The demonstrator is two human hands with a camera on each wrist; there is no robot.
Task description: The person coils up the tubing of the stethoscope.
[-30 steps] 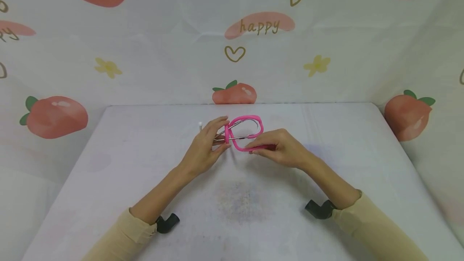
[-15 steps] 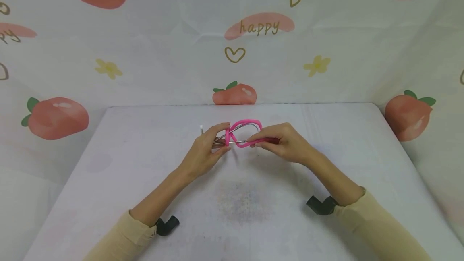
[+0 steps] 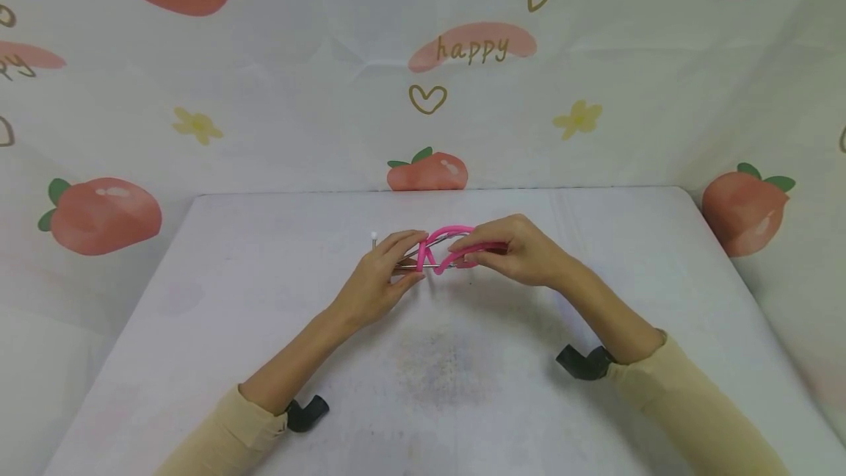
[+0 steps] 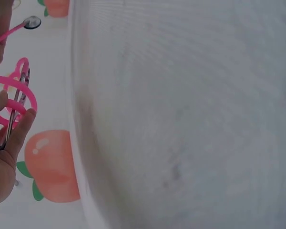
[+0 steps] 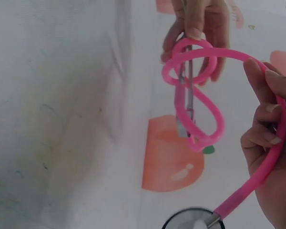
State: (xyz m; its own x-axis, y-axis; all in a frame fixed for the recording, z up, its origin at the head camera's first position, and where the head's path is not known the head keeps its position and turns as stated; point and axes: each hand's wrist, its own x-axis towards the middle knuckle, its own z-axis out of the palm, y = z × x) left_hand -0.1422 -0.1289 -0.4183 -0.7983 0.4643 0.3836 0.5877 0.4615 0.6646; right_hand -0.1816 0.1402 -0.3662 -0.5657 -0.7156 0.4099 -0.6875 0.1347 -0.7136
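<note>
A pink stethoscope (image 3: 452,229) is held between both hands above the table. My left hand (image 3: 377,281) grips its metal ear tubes, with the fingers and thumb at a turn of pink tubing around them. A white-tipped earpiece (image 3: 374,235) sticks up behind that hand. My right hand (image 3: 518,250) pinches the tubing on the right side. In the right wrist view, the tubing (image 5: 212,112) forms several loops about the metal tubes, and its free length runs through my right fingers to the round chest piece (image 5: 193,220). The left wrist view shows the chest piece (image 4: 32,22) too.
The white table (image 3: 423,402) has a speckled grey stain in the middle. Behind it hangs a white cloth (image 3: 317,109) printed with peaches, hearts and flowers. Black curved pieces (image 3: 307,414) stick out at both sleeve cuffs.
My right hand has carried the tubing first nearer the metal tubes, then slightly up across them, and the visible loop has become smaller. My left hand has shifted slightly right and down, keeping its grip.
</note>
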